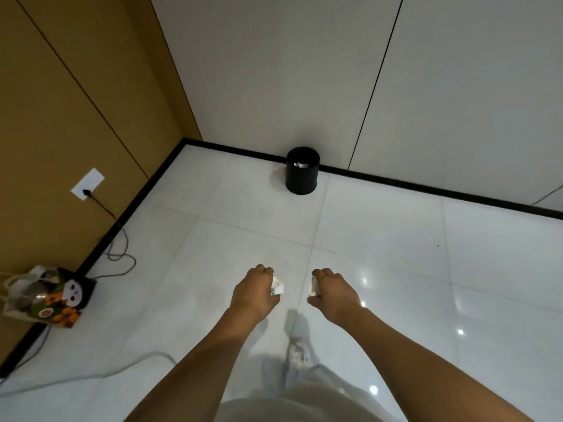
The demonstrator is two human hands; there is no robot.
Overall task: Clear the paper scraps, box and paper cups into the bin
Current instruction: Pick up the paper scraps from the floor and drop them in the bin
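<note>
A black round bin (302, 175) stands on the floor against the far wall, with white crumpled paper visible inside it. My left hand (254, 292) is held out over the floor, fingers curled round a white paper scrap (276, 287). My right hand (333, 292) is beside it, gripping another white paper piece (313, 287); most of that piece is hidden by my fingers. Both hands are well short of the bin. No box or cups are in view.
A patterned gift bag (45, 300) sits by the brown wall on the left. Cables (118, 251) run from a wall socket (87, 184) across the floor at left. My shoe (298, 354) is below my hands. The floor is glossy white tile.
</note>
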